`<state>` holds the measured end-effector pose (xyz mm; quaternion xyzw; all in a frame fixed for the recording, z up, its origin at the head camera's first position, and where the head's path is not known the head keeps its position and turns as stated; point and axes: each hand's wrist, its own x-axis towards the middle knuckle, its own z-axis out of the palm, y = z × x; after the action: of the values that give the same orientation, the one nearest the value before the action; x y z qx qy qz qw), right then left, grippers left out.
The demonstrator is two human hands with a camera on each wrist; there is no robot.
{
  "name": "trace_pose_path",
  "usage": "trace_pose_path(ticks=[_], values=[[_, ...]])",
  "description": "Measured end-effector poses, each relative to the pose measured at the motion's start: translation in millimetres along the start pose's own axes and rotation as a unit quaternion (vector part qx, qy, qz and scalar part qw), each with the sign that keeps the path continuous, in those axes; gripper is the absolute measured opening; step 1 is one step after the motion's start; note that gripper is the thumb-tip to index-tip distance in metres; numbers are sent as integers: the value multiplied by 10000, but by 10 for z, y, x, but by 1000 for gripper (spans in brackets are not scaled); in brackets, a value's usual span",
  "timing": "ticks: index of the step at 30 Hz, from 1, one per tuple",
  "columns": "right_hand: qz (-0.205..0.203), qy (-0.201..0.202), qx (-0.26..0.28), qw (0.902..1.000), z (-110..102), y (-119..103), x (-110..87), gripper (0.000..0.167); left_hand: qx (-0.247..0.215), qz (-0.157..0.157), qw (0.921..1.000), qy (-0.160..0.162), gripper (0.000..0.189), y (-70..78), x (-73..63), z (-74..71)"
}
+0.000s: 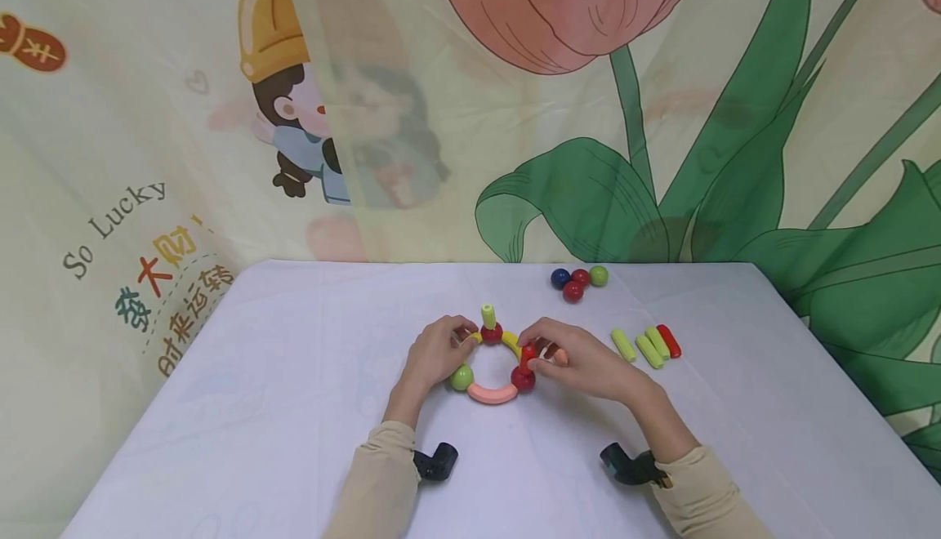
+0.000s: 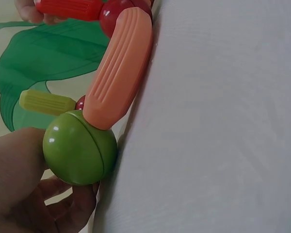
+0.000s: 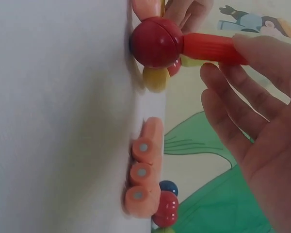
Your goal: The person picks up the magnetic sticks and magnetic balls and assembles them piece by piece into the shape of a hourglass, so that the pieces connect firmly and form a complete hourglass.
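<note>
Ring point(image 1: 492, 394) of arcs and balls lies on the white table point(image 1: 279, 433), about midway between its left and right edges. I judge it light, hard and smooth, unlikely to break but liable to part at the joints, so I'd hold it low, by an arc, and never lift it by a stick.

I see the left hand point(image 1: 439, 353) with bent fingers gripping the ring's left side; the exact fingertip hold is partly hidden. The right hand point(image 1: 591, 361) pinches an upright red stick between thumb and fingers.

Along the ring's near side, the pink arc point(image 2: 120, 68) has ridges that should help my grip. Spare pink arcs point(image 3: 143, 172) beyond the right hand show grey end discs, which I take for magnets.

Sticks look stiff and easy to pinch midway. The red stick point(image 3: 211, 47) stands on the ring's right-hand red ball point(image 3: 156, 42); a lime stick point(image 1: 488, 316) stands on its far ball. Loose sticks point(image 1: 650, 352) lie toward the table's right edge.

Balls are glossy and probably slippery: the green ball point(image 2: 80, 148) sits just beside the left hand, and four loose balls point(image 1: 573, 291) rest near the far edge. I'd cup those, lest they roll.
</note>
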<state>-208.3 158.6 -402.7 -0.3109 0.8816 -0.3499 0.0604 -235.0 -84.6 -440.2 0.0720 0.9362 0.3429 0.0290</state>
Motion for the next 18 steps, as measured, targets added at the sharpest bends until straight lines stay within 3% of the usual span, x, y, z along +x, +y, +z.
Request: trace_pose_path(ticks=[6, 10, 14, 18], values=[[83, 272, 150, 9995, -178, 103, -85, 29, 248, -45, 9990, -356, 19, 33, -42, -93], [265, 500, -47, 9984, -352, 208, -176, 29, 225, 67, 9982, -547, 29, 30, -50, -115], [418, 636, -310, 9966, -502, 295, -256, 27, 157, 367, 9974, -600, 39, 11, -47, -89], [538, 713, -387, 9952, -606, 333, -304, 24, 231, 345, 9973, -605, 36, -2, -43, -93]])
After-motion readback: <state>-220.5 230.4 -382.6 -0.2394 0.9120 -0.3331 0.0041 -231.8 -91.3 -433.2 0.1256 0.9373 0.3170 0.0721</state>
